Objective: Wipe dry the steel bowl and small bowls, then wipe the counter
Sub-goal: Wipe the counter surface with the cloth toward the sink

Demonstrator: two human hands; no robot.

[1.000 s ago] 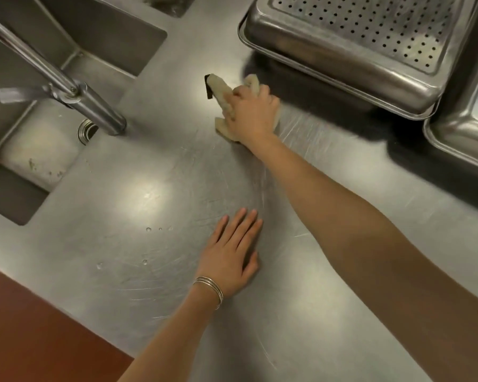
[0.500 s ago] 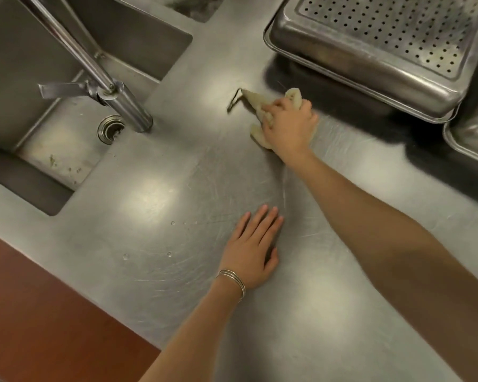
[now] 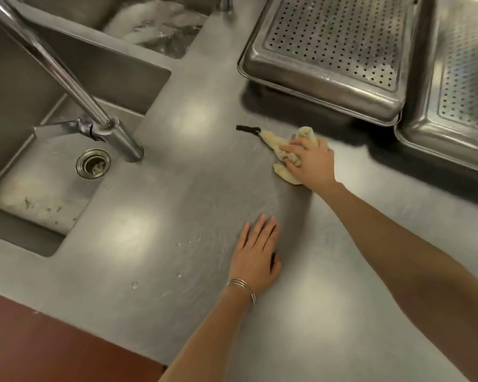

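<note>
Head view: droplets (image 3: 134, 285) still dot the counter (image 3: 177, 205) at lower centre; left hand (image 3: 255, 255) lies flat there, fingers straight, holding nothing. Right of centre, right hand (image 3: 313, 164) clutches the bunched cloth (image 3: 272, 139), dragged nearer than before, so counter-wiping is underway

Steel counter (image 3: 177, 194): scratched, glare patches. Upper right: perforated tray (image 3: 315, 86), second tray (image 3: 425, 133) just beside it. Centre right: cloth (image 3: 276, 142), black loop at its end, gripped by right hand (image 3: 312, 161). Lower centre: left hand (image 3: 255, 255) flat on surface. Drops (image 3: 134, 285) lower left. Faucet (image 3: 130, 150) base left of centre.
</note>
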